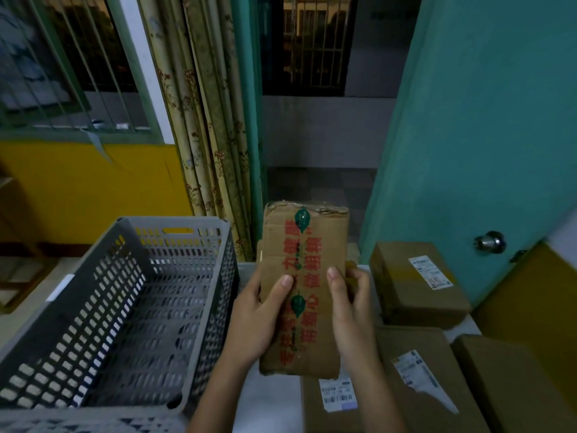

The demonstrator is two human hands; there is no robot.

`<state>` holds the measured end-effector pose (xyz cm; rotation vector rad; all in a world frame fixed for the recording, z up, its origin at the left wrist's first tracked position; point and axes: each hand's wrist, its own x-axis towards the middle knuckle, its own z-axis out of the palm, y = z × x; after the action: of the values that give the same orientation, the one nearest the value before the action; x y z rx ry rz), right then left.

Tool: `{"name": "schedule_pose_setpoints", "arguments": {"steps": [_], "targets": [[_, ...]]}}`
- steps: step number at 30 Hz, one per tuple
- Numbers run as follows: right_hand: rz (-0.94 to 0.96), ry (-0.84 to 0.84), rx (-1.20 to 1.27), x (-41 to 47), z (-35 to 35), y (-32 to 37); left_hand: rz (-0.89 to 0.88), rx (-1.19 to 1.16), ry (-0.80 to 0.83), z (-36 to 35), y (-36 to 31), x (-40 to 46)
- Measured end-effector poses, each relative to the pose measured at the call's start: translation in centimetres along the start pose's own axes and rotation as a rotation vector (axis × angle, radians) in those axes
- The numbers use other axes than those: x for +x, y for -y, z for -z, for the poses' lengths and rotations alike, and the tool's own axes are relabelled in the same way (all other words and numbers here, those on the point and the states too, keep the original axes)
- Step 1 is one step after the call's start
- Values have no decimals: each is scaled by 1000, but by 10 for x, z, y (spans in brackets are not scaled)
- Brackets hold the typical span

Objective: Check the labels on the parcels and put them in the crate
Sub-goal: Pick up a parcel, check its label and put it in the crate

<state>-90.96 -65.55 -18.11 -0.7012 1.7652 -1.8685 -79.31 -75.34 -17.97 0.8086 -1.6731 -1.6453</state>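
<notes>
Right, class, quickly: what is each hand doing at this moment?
Left hand: grips the left edge of the cardboard parcel, thumb on its front.
Right hand: grips the same parcel's right edge, thumb on its front.

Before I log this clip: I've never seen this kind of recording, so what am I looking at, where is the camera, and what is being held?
There is no machine here. A person wears one wide-angle camera on the head, looking forward and down, so the two arms coming in from the bottom edge are the person's own. The left hand and right hand together hold a cardboard parcel upright, thumbs on its taped face with red print; no shipping label shows on that face. To the left stands a grey perforated crate, with nothing visible inside. To the right, other parcels lie on the surface: a far one with a white label, a nearer labelled one, a plain one at the edge, and one below the hands, also labelled. Behind are a curtain and a teal door.
</notes>
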Motion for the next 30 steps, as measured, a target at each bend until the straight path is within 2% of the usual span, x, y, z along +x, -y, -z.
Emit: {"name": "schedule_pose_setpoints", "arguments": {"steps": [5, 12, 16, 18, 22, 25, 27, 30], "targets": [[-10, -50, -5, 4, -4, 1, -14, 5, -44, -4, -3, 3], [-70, -138, -36, 29, 3, 36, -119, 193, -7, -5, -10, 2], [-50, -132, -36, 37, 2, 41, -141, 207, -55, -8, -14, 9], [-35, -60, -7, 34, 4, 41, -113, 148, -95, -9, -19, 14], [9, 259, 36, 27, 14, 34, 16, -58, -163, -4, -32, 24], [-14, 327, 113, 24, 17, 21, 41, -92, -133, -3, -40, 23], [-28, 232, 182, 24, 16, 18, 3, -66, -51, -2, -38, 18], [-45, 27, 312, 29, 20, 27, -25, -29, 193, 3, -22, 7]]}}
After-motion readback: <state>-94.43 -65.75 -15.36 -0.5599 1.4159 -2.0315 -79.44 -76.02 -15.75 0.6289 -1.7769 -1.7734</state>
